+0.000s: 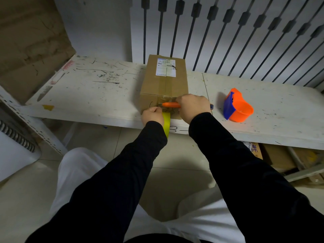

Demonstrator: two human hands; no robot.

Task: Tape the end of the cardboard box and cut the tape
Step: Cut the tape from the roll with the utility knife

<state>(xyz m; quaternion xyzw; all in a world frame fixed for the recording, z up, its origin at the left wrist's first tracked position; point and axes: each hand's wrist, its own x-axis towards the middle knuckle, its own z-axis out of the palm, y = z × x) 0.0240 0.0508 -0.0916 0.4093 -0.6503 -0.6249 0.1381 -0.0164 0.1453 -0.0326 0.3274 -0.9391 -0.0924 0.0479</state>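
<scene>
On the scuffed white tabletop (98,95), a cardboard box (164,85) lies with its near end at the front edge. Against that end, the right hand (192,106) is closed around an orange cutter (171,104). Just below, the left hand (152,116) pinches a yellow tape roll (166,123), pulling the tape away from the box. Cutting cleanly likely means keeping the tape taut and the blade away from the left fingers. Right of the box sits an orange and blue tape dispenser (237,107), holding no roll that shows.
</scene>
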